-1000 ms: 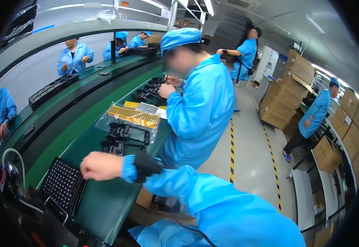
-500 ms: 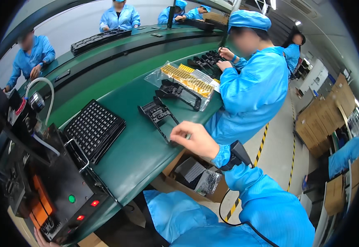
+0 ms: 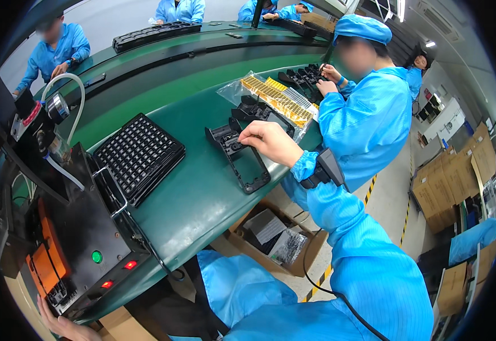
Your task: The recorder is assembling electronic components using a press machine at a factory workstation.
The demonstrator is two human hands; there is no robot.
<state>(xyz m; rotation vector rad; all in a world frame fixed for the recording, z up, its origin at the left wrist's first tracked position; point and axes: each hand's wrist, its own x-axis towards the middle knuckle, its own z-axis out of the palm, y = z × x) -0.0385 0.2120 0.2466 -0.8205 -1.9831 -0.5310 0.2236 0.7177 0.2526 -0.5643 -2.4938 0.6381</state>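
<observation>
My right hand (image 3: 273,142) is over the upper end of a black plastic frame (image 3: 236,162) lying on the green bench. Its thumb and fingers are pinched together at the frame's moulded end; anything between them is too small to make out. A second black plastic frame (image 3: 252,108) lies just beyond, partly hidden by my hand. At the lower left edge, my left hand (image 3: 63,327) rests by the lower corner of a black machine (image 3: 97,227), its visible fingers stretched along the side. The machine has an orange block (image 3: 49,250) and lit buttons.
Stacked black grid trays (image 3: 140,156) lie beside the machine. Yellow label sheets (image 3: 276,102) in clear plastic lie farther back. A co-worker (image 3: 367,113) in blue handles black parts on the right. Below the bench edge stands an open carton (image 3: 276,238). A cable hangs from my right wrist device (image 3: 324,167).
My right hand has moved from the near end of the black frame up to its far, moulded end. The whole view has shifted slightly, showing more of my left hand.
</observation>
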